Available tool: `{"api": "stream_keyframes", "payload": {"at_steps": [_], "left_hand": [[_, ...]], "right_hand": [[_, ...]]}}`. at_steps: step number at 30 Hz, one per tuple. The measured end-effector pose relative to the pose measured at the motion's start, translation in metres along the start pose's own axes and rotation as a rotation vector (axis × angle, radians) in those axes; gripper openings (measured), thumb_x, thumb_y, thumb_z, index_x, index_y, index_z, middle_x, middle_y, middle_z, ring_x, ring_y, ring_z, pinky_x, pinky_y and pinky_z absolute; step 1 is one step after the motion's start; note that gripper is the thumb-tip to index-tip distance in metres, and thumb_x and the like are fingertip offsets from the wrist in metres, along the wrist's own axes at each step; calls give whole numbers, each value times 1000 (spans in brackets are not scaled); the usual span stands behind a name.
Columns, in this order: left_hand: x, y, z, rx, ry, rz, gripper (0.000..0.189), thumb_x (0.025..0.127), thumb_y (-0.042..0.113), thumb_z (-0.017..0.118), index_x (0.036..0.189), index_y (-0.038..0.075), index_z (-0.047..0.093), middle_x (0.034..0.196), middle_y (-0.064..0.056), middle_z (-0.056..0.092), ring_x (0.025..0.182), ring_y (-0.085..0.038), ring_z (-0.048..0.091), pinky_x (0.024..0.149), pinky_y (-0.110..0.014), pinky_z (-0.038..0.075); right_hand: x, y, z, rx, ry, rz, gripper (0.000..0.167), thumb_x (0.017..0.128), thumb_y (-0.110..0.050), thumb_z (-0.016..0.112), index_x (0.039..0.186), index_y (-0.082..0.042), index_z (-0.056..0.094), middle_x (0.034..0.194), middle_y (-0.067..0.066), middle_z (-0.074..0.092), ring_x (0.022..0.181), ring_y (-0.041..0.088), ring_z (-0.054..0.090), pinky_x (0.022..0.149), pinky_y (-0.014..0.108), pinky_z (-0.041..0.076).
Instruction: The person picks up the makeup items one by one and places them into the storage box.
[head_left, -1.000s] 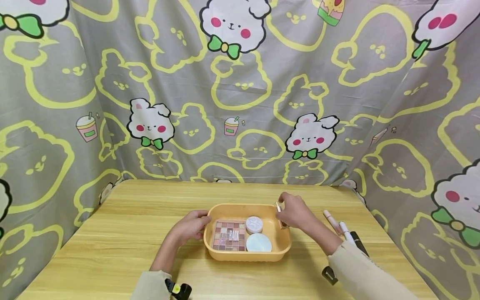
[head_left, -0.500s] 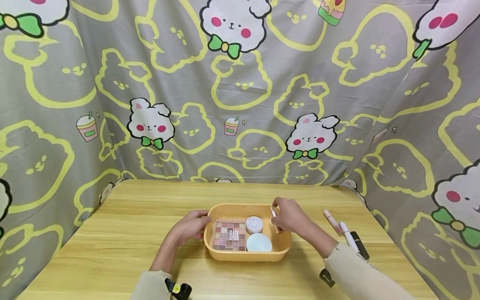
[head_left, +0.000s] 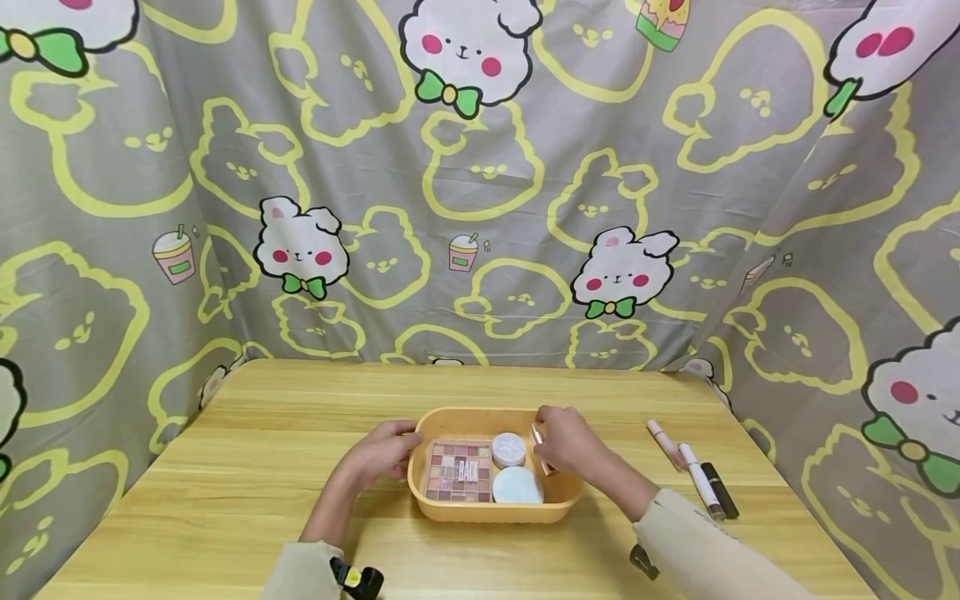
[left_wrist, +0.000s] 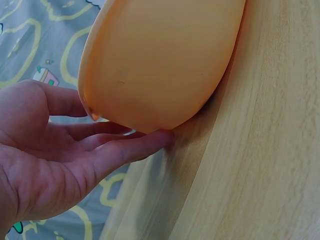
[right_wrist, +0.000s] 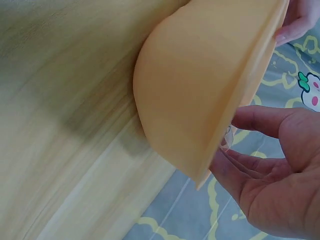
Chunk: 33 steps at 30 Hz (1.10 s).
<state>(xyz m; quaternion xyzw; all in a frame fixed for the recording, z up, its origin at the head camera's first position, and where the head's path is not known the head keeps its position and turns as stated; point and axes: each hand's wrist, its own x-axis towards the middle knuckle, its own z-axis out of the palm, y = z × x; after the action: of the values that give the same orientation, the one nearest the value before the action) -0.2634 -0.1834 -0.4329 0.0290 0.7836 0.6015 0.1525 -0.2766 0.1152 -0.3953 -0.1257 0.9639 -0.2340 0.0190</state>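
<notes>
My left hand grips the left end of a yellow-orange plastic basket; in the left wrist view its thumb lies at the rim and its fingers under the outer wall. Over the basket's right end, my right hand pinches a slim cosmetic tube with a clear part and a rose-brown end. The fingers and basket wall hide most of that tube in the right wrist view. Inside the basket lie an eyeshadow palette, a small round embossed case and a larger pale round compact.
Right of the basket, a pink tube, a white tube and a black tube lie on the wooden table. A patterned curtain closes off the back and sides.
My right hand has moved left with the slim tube, from the basket's right edge toward the round cases. The left hand and basket have stayed put.
</notes>
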Motion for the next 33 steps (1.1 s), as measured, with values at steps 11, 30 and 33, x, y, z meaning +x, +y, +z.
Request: {"api": "stream_keyframes", "payload": {"at_steps": [11, 30, 33], "left_hand": [[0, 0, 0, -20, -17, 7, 51, 107, 15, 41, 150, -12, 36, 135, -30, 59, 119, -36, 64, 85, -44, 61], [0, 1, 1, -17, -4, 7, 49, 107, 15, 41, 148, -11, 40, 132, -27, 61, 118, -35, 64, 85, -45, 60], [0, 0, 0, -16, -1, 7, 49, 107, 15, 41, 148, -11, 40, 133, -27, 61, 118, -35, 64, 85, -45, 60]], "right_hand": [[4, 1, 6, -8, 12, 15, 43, 80, 5, 70, 122, 3, 65, 101, 18, 71, 74, 19, 62, 52, 25, 50], [8, 0, 16, -70, 49, -44, 31, 80, 3, 73, 110, 6, 65, 92, 16, 69, 78, 24, 63, 65, 34, 56], [7, 0, 17, -87, 66, -67, 22, 81, 2, 72, 102, 5, 64, 83, 12, 65, 72, 22, 59, 61, 33, 53]]}}
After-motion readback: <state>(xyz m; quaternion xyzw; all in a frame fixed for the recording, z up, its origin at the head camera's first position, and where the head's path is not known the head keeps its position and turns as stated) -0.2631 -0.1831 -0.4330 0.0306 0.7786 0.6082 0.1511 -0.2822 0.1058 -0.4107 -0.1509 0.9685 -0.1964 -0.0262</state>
